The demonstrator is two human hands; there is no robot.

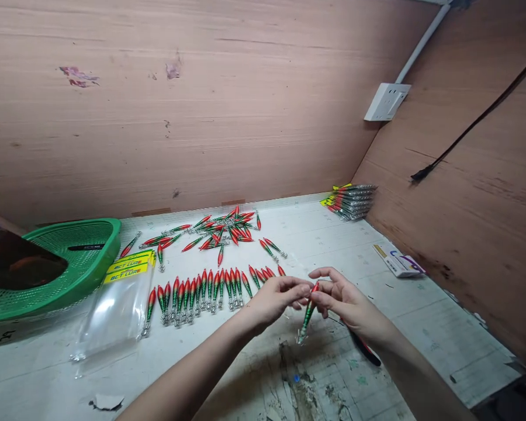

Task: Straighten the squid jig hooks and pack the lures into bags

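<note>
A red and green squid jig (307,317) hangs tilted between my hands, its hook crown pointing down toward the table. My left hand (283,298) pinches near the red tip with thumb and fingers. From the other side, my right hand (342,297) has its thumb and fingers closed on the same red end. Part of that tip is covered by fingers. Left of my hands stands a row of similar jigs (198,292), laid side by side with hooks toward me. Beneath my right wrist lies a tool with a red and black handle (367,351), mostly hidden.
A loose heap of jigs (221,230) lies behind the row. Clear bags with yellow headers (118,310) sit beside a green basket (107,242) holding a dark bottle (24,257). Packed jigs (353,202) are stacked in the back corner, and a small box (398,261) lies at right.
</note>
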